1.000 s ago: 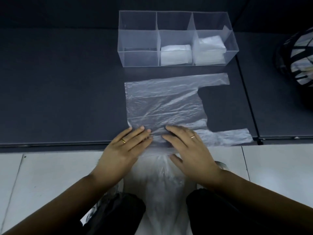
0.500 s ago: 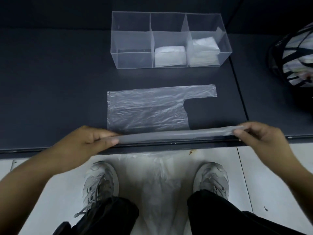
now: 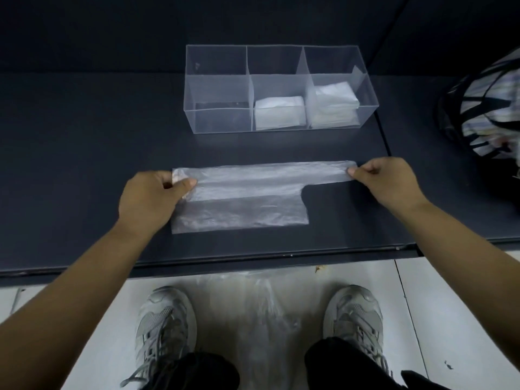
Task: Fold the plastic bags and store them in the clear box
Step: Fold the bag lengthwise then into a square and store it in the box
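A thin clear plastic bag [image 3: 247,198] lies folded lengthwise on the dark table [image 3: 84,164]. My left hand [image 3: 149,198] pinches the bag's left end. My right hand [image 3: 385,181] pinches the handle strip at its right end. The folded-over half lies on the far half of the bag. Behind it stands the clear box [image 3: 219,119] with three compartments. Folded white bags [image 3: 280,112] fill the middle compartment, a taller stack [image 3: 333,104] fills the right one, and the left one holds nothing that I can see.
A striped mesh bag [image 3: 489,108] sits at the table's right side. More clear plastic [image 3: 253,313] hangs over the table's front edge onto the pale floor between my two grey shoes [image 3: 166,327]. A seam [image 3: 385,142] splits the table at the right.
Both hands lifted the bag's near edge from the table's front and carried it away from me, laying it over the far half. The bag is now a narrower strip.
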